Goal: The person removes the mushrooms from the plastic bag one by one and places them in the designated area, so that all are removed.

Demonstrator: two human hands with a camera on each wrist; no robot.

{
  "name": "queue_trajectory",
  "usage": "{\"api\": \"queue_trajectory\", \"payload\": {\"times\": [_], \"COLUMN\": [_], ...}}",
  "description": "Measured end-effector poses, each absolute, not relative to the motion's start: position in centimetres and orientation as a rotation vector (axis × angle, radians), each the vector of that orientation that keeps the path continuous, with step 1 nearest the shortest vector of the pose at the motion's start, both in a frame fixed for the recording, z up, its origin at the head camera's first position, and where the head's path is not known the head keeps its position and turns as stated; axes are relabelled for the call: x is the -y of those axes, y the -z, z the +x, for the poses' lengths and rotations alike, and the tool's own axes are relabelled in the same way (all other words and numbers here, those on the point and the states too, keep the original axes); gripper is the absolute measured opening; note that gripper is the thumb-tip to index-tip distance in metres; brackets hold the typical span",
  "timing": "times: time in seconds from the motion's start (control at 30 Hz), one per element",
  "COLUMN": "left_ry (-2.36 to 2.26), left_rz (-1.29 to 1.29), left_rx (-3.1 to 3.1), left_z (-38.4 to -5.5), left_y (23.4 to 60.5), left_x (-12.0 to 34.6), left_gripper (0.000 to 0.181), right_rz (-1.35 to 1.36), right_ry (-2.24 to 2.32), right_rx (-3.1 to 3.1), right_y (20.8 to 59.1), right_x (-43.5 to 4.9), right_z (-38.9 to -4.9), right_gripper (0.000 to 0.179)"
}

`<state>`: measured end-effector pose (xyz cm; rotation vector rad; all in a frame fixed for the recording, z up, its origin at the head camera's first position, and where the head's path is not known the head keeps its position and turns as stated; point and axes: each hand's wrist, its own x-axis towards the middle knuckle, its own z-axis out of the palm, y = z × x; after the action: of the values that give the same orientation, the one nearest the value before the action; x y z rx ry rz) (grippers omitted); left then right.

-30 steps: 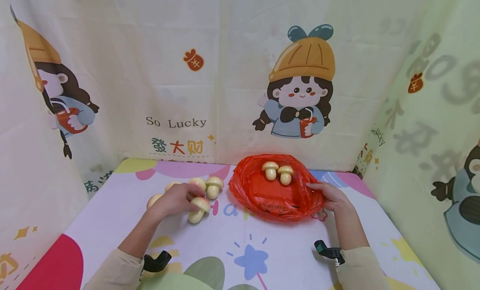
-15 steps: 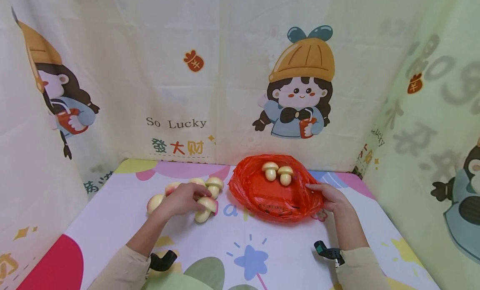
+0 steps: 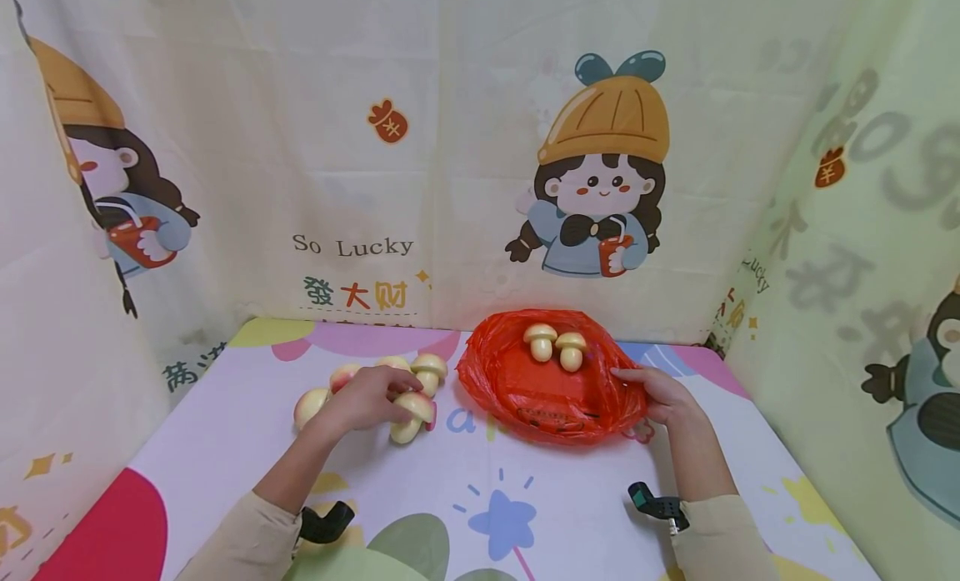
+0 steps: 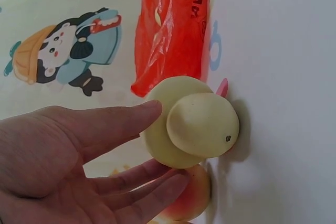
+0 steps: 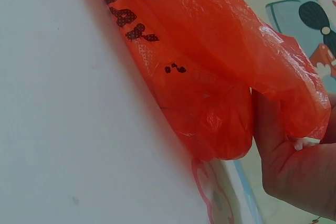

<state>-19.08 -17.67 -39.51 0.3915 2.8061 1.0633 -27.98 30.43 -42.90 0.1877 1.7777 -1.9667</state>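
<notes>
In the head view my left hand pinches the cap of a cream toy mushroom, its pale stem towards me. Up close in the left wrist view, thumb and fingers lie on opposite sides of that mushroom's cap, with the rounded stem end facing the camera. My right hand grips the right rim of an open red plastic bag. Thin film is pinched between its thumb and fingers in the right wrist view. Two more toy mushrooms lie inside the bag.
Another toy mushroom stands just behind my left hand. Several pinkish-yellow toy peaches lie behind and left of that hand, partly covered by it. A printed cloth walls the table at the back and sides.
My left hand has shifted a little to the right, and the mushroom in its fingers has come along. Right hand and red bag have stayed in place.
</notes>
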Motion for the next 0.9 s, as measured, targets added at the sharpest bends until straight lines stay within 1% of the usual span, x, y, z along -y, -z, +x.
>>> {"api": "queue_trajectory", "payload": {"times": [0.23, 0.33, 0.57, 0.73, 0.9], "left_ry": [-1.067, -1.043, -1.01, -1.035, -1.032], "left_rz": [0.411, 0.381, 0.265, 0.333, 0.412], "left_rx": [-2.808, -2.818, -2.857, -2.848, -2.821], "left_z": [-19.0, -18.8, -18.7, -19.4, -20.4], "left_y": [39.3, 39.0, 37.7, 36.9, 36.1], "left_x": [17.7, 17.6, 17.3, 16.2, 14.2], "left_gripper": [0.041, 0.043, 0.056, 0.053, 0.049], "right_rz": [0.205, 0.217, 0.215, 0.198, 0.218], "right_ry": [1.968, 1.966, 1.96, 1.95, 1.955], "right_rx": [-1.778, -1.781, -1.793, -1.796, -1.789], "right_y": [42.9, 42.9, 42.7, 42.4, 42.3], "right_x": [-30.6, -30.5, -30.4, -30.5, -30.4], "right_z": [-27.9, -28.0, -28.1, -28.1, -28.2], "right_gripper": [0.044, 0.045, 0.048, 0.046, 0.049]}}
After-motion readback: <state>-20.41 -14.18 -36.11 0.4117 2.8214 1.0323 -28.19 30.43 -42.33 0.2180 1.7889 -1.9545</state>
